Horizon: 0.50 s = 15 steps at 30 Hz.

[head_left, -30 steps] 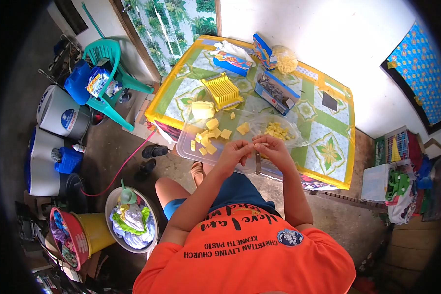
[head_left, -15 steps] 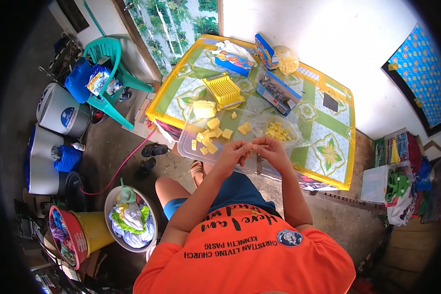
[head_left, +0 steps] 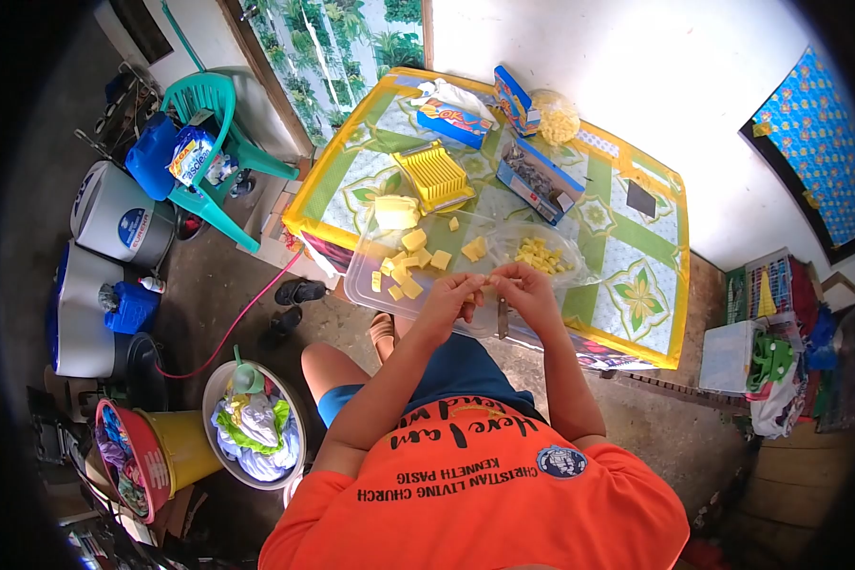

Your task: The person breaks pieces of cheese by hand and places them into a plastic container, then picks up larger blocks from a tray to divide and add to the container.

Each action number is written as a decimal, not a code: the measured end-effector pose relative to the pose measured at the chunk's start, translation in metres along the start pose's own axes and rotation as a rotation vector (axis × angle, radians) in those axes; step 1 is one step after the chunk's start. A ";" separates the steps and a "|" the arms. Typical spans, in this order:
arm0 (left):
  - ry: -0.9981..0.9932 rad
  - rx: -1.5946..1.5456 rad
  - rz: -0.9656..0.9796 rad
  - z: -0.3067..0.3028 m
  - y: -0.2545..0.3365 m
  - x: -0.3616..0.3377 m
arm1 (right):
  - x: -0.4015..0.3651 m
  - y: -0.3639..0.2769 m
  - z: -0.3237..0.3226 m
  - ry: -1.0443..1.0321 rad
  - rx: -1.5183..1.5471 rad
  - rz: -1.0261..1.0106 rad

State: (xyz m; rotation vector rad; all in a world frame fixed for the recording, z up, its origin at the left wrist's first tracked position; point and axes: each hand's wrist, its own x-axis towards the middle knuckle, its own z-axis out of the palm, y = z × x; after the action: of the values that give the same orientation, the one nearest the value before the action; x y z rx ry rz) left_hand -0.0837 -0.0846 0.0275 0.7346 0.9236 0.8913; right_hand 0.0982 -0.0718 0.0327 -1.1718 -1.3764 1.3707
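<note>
My left hand (head_left: pixel 449 306) and my right hand (head_left: pixel 528 293) meet at the fingertips over the front edge of the table. The left fingers pinch what looks like a small yellow piece, mostly hidden. From the closed right hand a narrow knife (head_left: pixel 503 319) points down towards my body. Under and beside the left hand lies a clear plastic tray (head_left: pixel 359 277) with several yellow blocks (head_left: pixel 409 261). A clear bag (head_left: pixel 587 276) beyond the right hand holds small yellow cubes (head_left: pixel 540 255). A larger pale-yellow block (head_left: pixel 396 212) rests behind the tray.
On the patterned tablecloth (head_left: pixel 609 313) stand a yellow ridged rack (head_left: pixel 434 177), an open blue box (head_left: pixel 540 180), more blue boxes (head_left: pixel 454 123) and a round container of yellow pieces (head_left: pixel 554 118). A green chair (head_left: pixel 244 150) and a laundry basin (head_left: pixel 300 446) are to the left.
My fingers have shifted slightly at the place where both hands meet. The knife, the blocks and the other things on the table have stayed where they were.
</note>
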 end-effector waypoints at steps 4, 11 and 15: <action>0.015 -0.008 -0.008 -0.001 0.000 0.001 | 0.007 0.010 -0.003 0.054 0.026 0.038; 0.011 -0.042 -0.006 -0.001 0.001 0.001 | 0.013 0.014 -0.004 0.151 -0.437 -0.182; 0.007 -0.044 -0.011 -0.002 -0.001 0.002 | 0.015 0.028 0.000 0.189 -0.602 -0.222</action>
State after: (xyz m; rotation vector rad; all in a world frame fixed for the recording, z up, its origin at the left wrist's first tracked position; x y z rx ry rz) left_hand -0.0849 -0.0830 0.0249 0.6886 0.9104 0.9023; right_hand 0.0967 -0.0579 0.0045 -1.4303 -1.7759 0.6798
